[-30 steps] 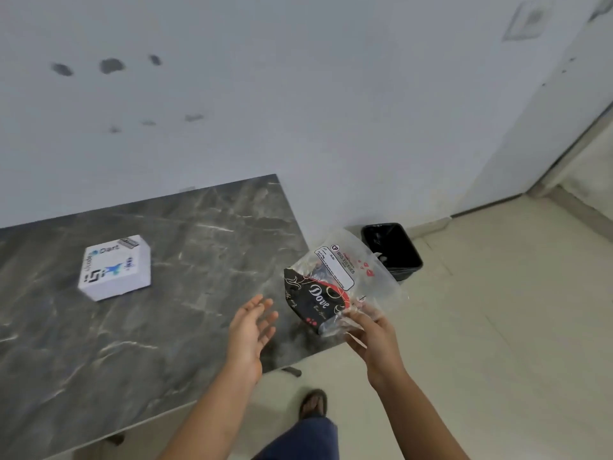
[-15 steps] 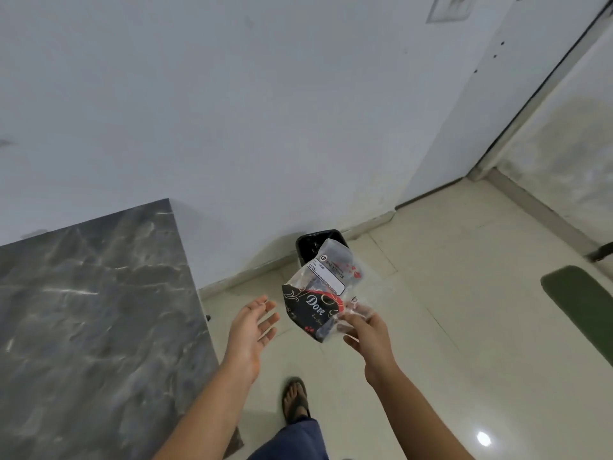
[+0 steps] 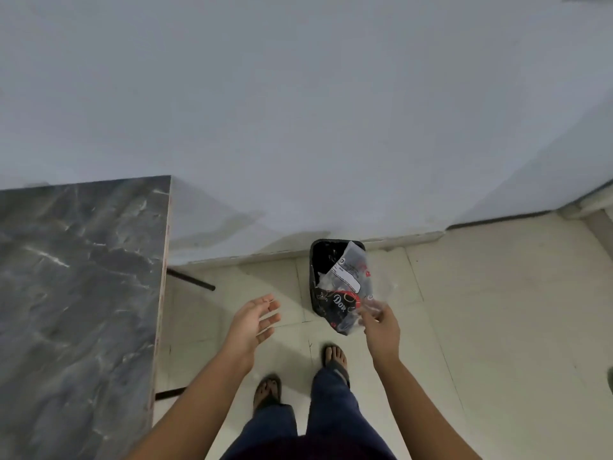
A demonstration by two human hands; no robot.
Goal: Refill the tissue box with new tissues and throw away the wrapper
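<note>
My right hand (image 3: 380, 325) pinches a crinkled plastic wrapper (image 3: 345, 293), clear at the top with a white label and black with red print at the bottom. The wrapper hangs in front of a small black bin (image 3: 323, 257) that stands on the floor against the wall, covering the bin's right and near side. My left hand (image 3: 253, 322) is held out palm-in with the fingers spread, holding nothing, left of the wrapper. The tissue box is out of view.
A dark marble-look table (image 3: 79, 293) fills the left side, its right edge close to my left arm, with a black table leg (image 3: 190, 280) showing beneath. My feet in sandals (image 3: 335, 358) stand on pale floor tiles. A white wall runs behind the bin.
The view has turned right and down. The bin has come closer, directly ahead, and the wrapper now overlaps it. The white box on the table has left the view.
</note>
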